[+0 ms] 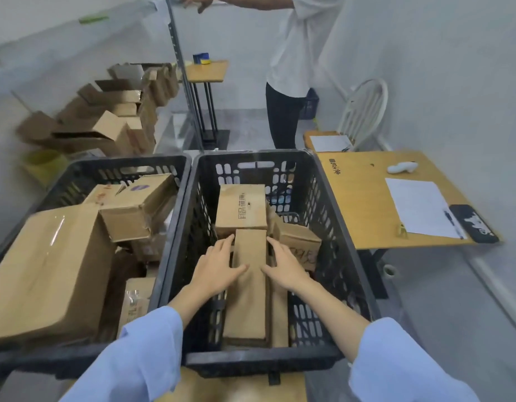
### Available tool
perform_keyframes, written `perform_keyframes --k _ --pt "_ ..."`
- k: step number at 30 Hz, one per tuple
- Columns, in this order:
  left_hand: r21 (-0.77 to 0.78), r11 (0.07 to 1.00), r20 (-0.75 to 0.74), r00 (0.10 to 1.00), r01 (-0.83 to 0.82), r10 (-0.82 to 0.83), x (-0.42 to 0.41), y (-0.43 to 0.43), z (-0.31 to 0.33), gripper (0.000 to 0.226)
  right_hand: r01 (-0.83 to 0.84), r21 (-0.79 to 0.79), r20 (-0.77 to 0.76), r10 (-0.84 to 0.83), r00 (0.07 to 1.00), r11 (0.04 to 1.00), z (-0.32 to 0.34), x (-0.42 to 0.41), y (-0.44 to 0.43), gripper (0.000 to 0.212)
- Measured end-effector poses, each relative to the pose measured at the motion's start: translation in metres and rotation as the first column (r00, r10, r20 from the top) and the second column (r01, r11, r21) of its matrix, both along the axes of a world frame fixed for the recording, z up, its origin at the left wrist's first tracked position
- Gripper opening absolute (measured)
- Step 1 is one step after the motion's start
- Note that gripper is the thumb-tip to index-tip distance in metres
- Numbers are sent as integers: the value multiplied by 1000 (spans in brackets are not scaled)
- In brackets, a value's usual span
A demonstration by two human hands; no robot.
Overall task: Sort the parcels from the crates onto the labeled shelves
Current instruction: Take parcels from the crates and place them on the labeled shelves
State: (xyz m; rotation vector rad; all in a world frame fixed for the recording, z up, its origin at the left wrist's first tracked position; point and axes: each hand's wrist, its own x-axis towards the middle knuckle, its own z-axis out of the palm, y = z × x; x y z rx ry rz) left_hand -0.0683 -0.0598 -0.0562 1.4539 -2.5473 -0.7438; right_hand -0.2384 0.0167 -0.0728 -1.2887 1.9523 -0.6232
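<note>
Two black plastic crates stand side by side in front of me. The right crate (332,227) holds a long flat cardboard parcel (248,300) lying lengthwise, a printed box (241,206) behind it and a smaller box (301,242) to the right. My left hand (219,264) lies on the long parcel's left edge and my right hand (282,265) on its right edge, thumbs over the top, fingers running down the sides. The left crate (111,169) is full of cardboard boxes, with a large one (45,271) on top.
A wooden table (367,204) at the right carries a sheet of paper (419,207), a pen, a phone (472,223) and a white object (401,167). A person in a white shirt (297,44) stands behind the crates by a shelf post (182,74). Open cartons (106,120) are piled at the left.
</note>
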Motion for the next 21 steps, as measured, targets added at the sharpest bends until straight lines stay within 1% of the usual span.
perform_keyframes --k 6,8,11,13,15,17,19,21 --pt "180 983 -1 999 -38 39 -13 0 -22 89 -4 3 85 4 996 1000 -14 -2 -4 77" --pt "247 966 -48 995 -71 86 -15 1 -26 89 -12 4 105 12 994 1000 -17 -3 -2 80" --pt "302 947 -130 979 -110 155 -17 0 -26 81 -14 21 176 10 984 1000 -20 3 0 89" --pt "308 943 -163 970 -126 183 -17 1 -25 79 13 27 214 -18 977 1000 -20 5 1 96" --pt "299 945 -201 959 -132 197 -17 4 -24 77 35 13 224 -37 974 999 -18 3 1 93" --pt "269 955 -245 950 -124 192 -17 7 -21 78 40 -2 203 -39 978 999 -13 1 -1 89" --pt "237 963 -292 937 -126 194 -14 9 -16 80 46 -14 178 -42 983 999 -7 0 -3 90" --pt "222 965 -338 917 -140 211 -10 9 -10 81 47 -60 167 -37 985 997 0 -1 -4 90"
